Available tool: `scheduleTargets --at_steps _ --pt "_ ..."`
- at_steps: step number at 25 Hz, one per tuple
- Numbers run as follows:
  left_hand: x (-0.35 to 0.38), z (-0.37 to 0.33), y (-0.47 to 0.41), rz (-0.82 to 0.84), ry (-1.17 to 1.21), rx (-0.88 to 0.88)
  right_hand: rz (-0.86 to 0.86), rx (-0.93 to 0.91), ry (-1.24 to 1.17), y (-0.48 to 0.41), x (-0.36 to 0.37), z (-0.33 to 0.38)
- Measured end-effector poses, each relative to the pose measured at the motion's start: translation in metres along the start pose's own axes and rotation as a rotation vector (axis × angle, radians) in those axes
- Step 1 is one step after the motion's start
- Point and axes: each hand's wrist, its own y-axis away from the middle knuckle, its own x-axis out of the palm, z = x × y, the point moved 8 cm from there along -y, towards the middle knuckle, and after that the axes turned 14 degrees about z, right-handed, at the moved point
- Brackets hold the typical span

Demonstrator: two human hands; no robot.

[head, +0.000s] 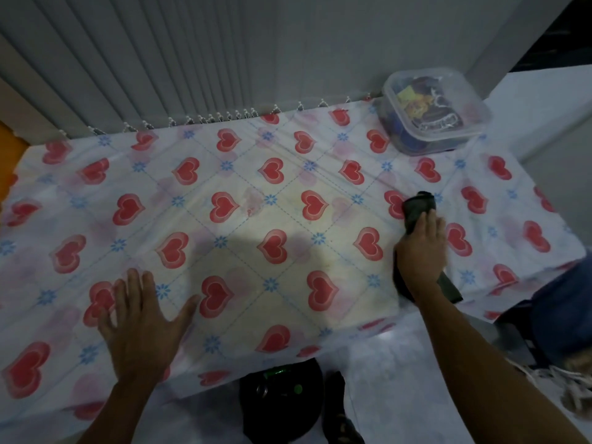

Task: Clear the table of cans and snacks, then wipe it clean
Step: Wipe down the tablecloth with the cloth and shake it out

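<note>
Now right hand presses cloth on table

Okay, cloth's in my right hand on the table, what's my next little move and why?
Probably sweep the dark cloth leftward toward the yellowish patch: the right hand holds it by the right side, while the left hand lies flat, steadying the heart-print tablecloth.

Container at table's far right corner; cloth right, under right hand.
</note>
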Motion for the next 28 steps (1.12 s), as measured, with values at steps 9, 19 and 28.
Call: scheduleTargets --at_steps 9,19,28 --pt "-0.001 -0.001 0.002 0.005 0.043 0.022 -0.001 0.046 -0.115 0.067 0.011 -0.039" --pt "-0.002 -0.003 0.002 0.021 0.026 0.020 -0.038 -0.625 -0.271 0.146 -0.019 0.144" --pt "-0.003 -0.003 0.002 -0.023 -0.003 0.036 0.263 -1.166 0.323 0.178 0.141 0.328"
